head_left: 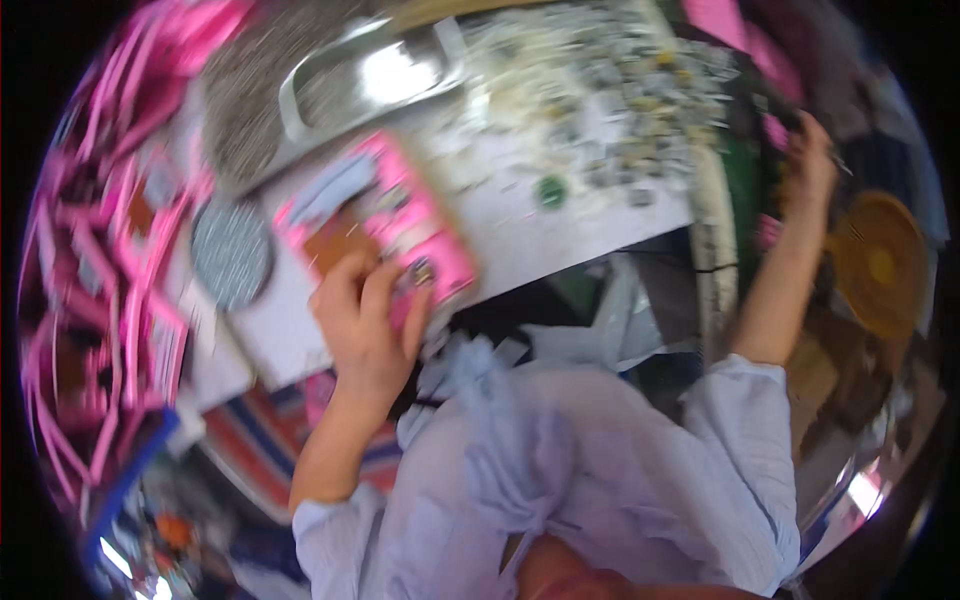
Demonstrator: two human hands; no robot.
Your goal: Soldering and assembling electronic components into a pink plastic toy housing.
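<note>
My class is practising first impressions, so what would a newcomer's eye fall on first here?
Probably the bright pink pieces crowded along the left side, and the pink case on the white table, with the person's left hand over its near end. Next might come the blurred scatter of small pale pieces across the table's far right part, beside the shiny metal tray at its far left.

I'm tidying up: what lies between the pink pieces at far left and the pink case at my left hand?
A round grey item on the table, in the head view.
</note>
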